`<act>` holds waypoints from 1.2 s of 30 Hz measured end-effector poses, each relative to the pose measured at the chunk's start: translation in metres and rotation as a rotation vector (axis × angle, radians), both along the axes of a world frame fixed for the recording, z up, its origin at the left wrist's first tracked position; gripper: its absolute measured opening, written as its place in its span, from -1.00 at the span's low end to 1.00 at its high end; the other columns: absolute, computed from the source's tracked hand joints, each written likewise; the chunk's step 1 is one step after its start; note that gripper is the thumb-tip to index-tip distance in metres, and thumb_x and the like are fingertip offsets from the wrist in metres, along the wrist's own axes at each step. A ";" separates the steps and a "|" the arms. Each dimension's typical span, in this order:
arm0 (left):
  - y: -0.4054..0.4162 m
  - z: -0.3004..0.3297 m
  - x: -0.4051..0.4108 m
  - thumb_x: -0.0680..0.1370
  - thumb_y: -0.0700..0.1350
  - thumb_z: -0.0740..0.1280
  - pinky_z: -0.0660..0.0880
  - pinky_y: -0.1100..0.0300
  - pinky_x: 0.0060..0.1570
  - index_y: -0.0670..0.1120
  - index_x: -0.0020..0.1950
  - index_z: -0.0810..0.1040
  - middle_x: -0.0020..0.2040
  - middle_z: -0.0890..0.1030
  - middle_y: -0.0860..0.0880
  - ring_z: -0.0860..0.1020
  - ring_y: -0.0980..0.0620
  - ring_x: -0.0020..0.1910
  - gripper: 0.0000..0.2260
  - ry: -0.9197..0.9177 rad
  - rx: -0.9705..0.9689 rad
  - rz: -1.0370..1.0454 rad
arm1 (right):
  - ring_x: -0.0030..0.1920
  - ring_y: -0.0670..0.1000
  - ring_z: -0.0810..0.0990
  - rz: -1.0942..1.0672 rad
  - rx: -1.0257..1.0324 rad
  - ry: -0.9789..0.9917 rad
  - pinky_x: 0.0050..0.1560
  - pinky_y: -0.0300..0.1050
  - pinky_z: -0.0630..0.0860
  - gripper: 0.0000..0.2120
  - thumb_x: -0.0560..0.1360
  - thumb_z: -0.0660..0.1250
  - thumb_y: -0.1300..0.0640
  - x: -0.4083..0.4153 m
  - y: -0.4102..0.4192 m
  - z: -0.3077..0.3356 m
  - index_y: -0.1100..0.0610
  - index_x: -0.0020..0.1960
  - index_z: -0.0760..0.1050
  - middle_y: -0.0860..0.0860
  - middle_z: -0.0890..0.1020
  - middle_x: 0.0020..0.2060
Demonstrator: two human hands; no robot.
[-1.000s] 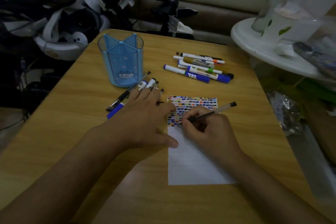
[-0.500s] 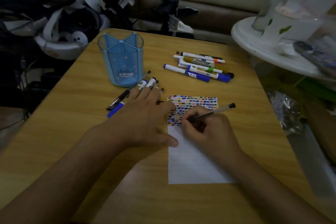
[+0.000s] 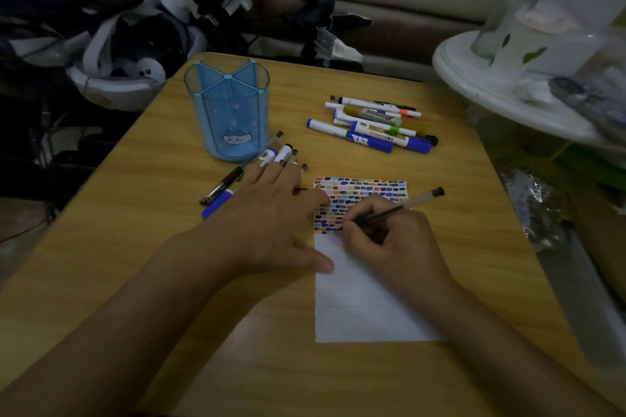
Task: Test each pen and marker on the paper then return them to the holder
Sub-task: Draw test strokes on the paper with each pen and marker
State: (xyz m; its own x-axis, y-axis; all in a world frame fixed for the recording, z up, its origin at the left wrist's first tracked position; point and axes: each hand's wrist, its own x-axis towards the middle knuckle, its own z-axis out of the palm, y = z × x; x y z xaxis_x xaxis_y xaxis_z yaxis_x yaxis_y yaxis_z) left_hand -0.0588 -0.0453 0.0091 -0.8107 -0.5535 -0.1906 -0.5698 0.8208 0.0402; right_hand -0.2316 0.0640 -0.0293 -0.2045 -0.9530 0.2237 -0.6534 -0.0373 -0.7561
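Head view: right hand (image 3: 399, 240) grips pen (image 3: 399, 208) on paper (image 3: 359, 308); left hand (image 3: 271, 223) flat, pressing its left edge

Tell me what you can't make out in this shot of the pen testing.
Head view only:
- Pen tip: hidden behind the right hand, so paper contact can't be confirmed.
- Pens under the left hand: only their ends show, so no count.
- Marker pile: overlapping, and the labels are too small and dim to read.
- Blue holder: it looks empty, but the tinted walls blur the bottom.
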 end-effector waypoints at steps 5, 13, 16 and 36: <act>0.000 0.000 -0.001 0.35 0.56 0.12 0.07 -0.05 0.40 0.24 0.49 0.12 0.42 0.19 -0.03 0.12 -0.05 0.43 -0.21 -0.001 0.000 0.002 | -0.25 -0.12 0.62 0.013 -0.008 -0.009 -0.30 -0.35 0.47 -0.94 0.51 0.43 0.17 0.001 0.000 0.000 0.02 -0.07 0.63 -0.16 0.64 -0.29; -0.001 -0.001 -0.001 0.35 0.57 0.12 0.06 -0.07 0.41 0.25 0.50 0.12 0.43 0.19 -0.04 0.11 -0.06 0.43 -0.21 -0.005 0.001 0.002 | -0.25 -0.11 0.63 0.010 -0.012 -0.031 -0.29 -0.35 0.46 -0.93 0.51 0.43 0.19 0.000 0.001 0.001 0.03 -0.08 0.63 -0.14 0.64 -0.29; -0.001 -0.001 -0.001 0.35 0.57 0.11 0.07 -0.06 0.40 0.24 0.50 0.12 0.41 0.20 -0.04 0.13 -0.05 0.41 -0.20 -0.009 -0.005 0.001 | -0.26 -0.10 0.62 -0.021 -0.011 -0.038 -0.31 -0.32 0.48 -0.93 0.51 0.42 0.18 0.000 0.002 0.001 0.01 -0.09 0.61 -0.12 0.64 -0.30; 0.000 -0.001 0.000 0.34 0.58 0.11 0.07 -0.05 0.40 0.25 0.49 0.12 0.38 0.21 -0.03 0.12 -0.04 0.40 -0.20 0.009 -0.005 -0.001 | -0.24 -0.11 0.62 0.003 0.008 -0.079 -0.27 -0.34 0.47 -0.92 0.51 0.43 0.19 0.000 0.000 0.003 0.03 -0.10 0.60 -0.14 0.64 -0.27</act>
